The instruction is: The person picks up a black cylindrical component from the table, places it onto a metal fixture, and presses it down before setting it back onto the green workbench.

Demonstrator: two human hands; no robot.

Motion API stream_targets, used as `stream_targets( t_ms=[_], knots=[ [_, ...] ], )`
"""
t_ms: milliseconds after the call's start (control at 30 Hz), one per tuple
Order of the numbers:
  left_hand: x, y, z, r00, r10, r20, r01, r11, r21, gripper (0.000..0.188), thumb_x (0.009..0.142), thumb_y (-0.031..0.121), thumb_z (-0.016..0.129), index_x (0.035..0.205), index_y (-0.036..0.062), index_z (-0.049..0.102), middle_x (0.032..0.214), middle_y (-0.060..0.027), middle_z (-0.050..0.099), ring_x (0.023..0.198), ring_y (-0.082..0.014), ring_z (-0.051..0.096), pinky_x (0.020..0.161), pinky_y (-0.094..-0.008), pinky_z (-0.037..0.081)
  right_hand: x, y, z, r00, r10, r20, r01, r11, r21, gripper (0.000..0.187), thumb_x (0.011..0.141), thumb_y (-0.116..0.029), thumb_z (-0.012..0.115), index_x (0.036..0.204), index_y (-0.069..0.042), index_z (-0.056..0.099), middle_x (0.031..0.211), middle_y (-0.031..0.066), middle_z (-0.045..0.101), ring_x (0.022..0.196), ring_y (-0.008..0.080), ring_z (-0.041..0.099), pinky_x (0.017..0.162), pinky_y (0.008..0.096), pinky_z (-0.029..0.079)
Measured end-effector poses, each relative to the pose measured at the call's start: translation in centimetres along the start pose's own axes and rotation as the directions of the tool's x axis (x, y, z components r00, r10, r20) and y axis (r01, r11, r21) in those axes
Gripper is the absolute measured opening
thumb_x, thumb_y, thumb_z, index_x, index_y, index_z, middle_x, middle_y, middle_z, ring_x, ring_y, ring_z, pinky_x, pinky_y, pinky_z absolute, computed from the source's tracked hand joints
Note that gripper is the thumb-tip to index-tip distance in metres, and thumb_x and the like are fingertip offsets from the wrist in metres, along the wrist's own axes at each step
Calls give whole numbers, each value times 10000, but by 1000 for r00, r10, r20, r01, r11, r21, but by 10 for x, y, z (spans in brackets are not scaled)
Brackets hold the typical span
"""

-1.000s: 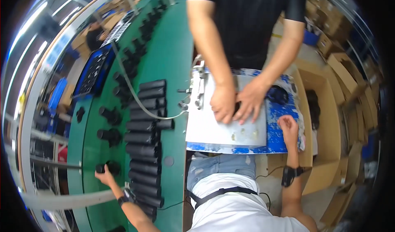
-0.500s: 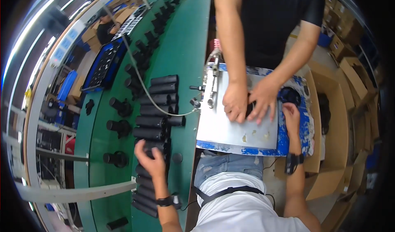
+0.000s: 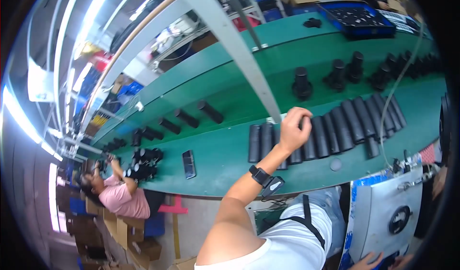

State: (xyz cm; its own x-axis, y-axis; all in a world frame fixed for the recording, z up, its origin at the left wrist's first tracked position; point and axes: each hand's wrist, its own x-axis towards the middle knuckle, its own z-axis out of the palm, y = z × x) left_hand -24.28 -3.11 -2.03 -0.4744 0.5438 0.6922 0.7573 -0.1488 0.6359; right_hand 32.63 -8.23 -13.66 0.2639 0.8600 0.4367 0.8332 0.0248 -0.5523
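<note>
My left hand (image 3: 295, 130) is over a row of black tubes (image 3: 346, 132) lying side by side on the green bench. Its fingers are curled toward the thumb. A dark gap shows between them, and what they hold, if anything, cannot be made out. At the lower right edge, partly cut off, my right hand (image 3: 366, 262) has its fingers stretched out near a metal plate (image 3: 378, 222) with worn blue edges. On the plate lies a black ring-shaped part (image 3: 399, 219). A co-worker's hand (image 3: 402, 262) shows beside mine.
Upright black flanged parts (image 3: 302, 84) line the bench's far side. A grey post (image 3: 239, 49) rises behind my left hand. A phone (image 3: 189, 164) and a round dark disc (image 3: 335, 164) rest on the bench (image 3: 215, 179). Farther left, a person in pink (image 3: 124, 198) handles black parts.
The view has swung left, bringing the bench's left end into sight. My left hand's fingers have curled in more. The co-worker's hands have left the plate's middle, uncovering the ring-shaped part.
</note>
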Motion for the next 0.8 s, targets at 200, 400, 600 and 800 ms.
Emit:
stream_targets(
  t_ms=[200, 400, 600, 800],
  knots=[
    [28, -115, -164, 983, 76, -166, 70, 684, 726, 252, 745, 35, 594, 996, 38, 576, 1016, -166, 570, 970, -346, 544, 822, -442, 443, 19, -29, -14, 992, -105, -74, 85, 969, -233, 411, 811, -178, 766, 1105, 52, 593, 1062, 200, 616, 950, 326, 601, 882, 403, 486],
    [21, -218, -280, 721, -676, -154, 440, 275, 855, 630, 787, 414, 691, 1327, 162, 487, 1504, -215, 225, 1147, -450, 525, 966, -480, 457, 20, 31, -15, 987, -124, -97, 128, 991, 30, 398, 828, -175, 753, 1110, 56, 593, 1008, 199, 645, 871, 290, 628, 828, 373, 511],
    [11, -200, -252, 693, -672, -260, 413, 74, 908, 517, 755, 276, 739, 1218, 181, 529, 1346, -280, 357, 934, -439, 631, 791, -448, 554, 17, -37, -34, 1000, 17, 2, -16, 934, 356, 383, 856, -166, 711, 1133, 66, 584, 986, 186, 657, 854, 260, 630, 799, 365, 518],
    [4, -193, -253, 683, -708, -177, 459, 228, 858, 569, 708, 260, 767, 1214, 224, 508, 1155, -206, 526, 999, -432, 606, 851, -495, 519, 39, -18, -37, 977, -108, 185, -2, 859, 512, 392, 866, -215, 676, 1131, 58, 581, 988, 181, 651, 839, 246, 628, 754, 357, 519]
  ],
)
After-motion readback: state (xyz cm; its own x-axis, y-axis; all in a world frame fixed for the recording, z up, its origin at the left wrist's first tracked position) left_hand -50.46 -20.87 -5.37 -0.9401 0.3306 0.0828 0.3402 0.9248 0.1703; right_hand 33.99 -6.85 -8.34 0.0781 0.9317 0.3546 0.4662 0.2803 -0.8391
